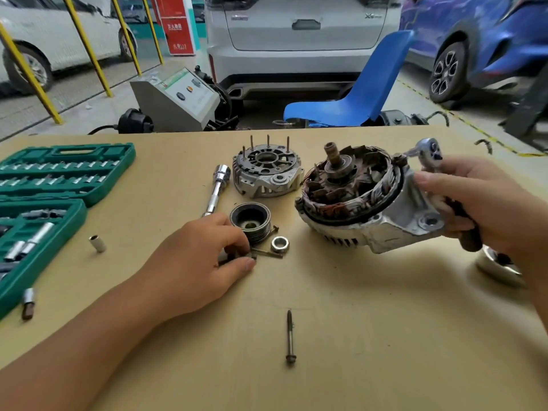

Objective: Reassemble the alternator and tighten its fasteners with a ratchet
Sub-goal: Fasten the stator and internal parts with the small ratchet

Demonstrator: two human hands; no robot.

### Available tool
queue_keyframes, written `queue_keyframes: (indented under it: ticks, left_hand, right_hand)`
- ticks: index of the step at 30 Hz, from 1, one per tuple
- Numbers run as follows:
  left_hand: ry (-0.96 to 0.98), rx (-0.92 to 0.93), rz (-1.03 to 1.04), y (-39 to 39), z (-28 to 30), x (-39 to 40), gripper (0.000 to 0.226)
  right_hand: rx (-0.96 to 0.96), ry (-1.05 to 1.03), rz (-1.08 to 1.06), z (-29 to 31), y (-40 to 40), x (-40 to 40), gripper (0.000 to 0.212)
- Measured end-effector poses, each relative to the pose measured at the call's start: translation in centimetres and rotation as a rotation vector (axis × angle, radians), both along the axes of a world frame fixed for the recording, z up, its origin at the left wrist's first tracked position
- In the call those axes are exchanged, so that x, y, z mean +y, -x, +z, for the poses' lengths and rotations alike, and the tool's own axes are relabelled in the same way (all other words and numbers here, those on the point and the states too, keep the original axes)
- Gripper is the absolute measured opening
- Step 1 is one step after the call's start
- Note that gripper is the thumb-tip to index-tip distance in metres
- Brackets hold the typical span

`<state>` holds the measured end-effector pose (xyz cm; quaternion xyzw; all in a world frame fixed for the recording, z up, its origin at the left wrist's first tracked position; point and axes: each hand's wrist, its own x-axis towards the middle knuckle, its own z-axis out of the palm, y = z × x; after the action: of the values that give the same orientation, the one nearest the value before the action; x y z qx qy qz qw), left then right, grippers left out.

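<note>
Cardboard-brown tabletop (341, 336) carries everything I see. My right hand (474, 200) is curled around the black-handled chrome ratchet (431, 149) and the silver alternator half with exposed copper windings (355, 197), tilted above the surface. My left hand (204, 259) pinches a small dark bolt (229, 257) beside the black grooved pulley (252, 221) and steel nut (280, 244). The grey rear alternator cover (267, 170) sits behind.
</note>
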<state>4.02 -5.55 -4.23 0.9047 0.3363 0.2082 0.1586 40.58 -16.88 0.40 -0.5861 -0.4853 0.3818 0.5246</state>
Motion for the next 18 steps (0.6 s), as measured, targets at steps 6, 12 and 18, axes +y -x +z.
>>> queue_keyframes:
  ticks: [6,12,18]
  left_hand:
    - [-0.042,-0.072,-0.042,0.2,0.2,0.0,0.013]
    - [-0.005,-0.212,-0.076,-0.2,0.1,-0.9,0.011]
    - [0.26,-0.508,-0.156,-1.9,0.0,-1.6,0.039]
  right_hand:
    - [0.204,-0.158,-0.232,0.0,0.2,1.2,0.024]
    - [0.061,-0.212,-0.389,-1.1,1.2,1.9,0.025]
    - [0.047,-0.218,-0.455,-2.0,2.5,2.6,0.021]
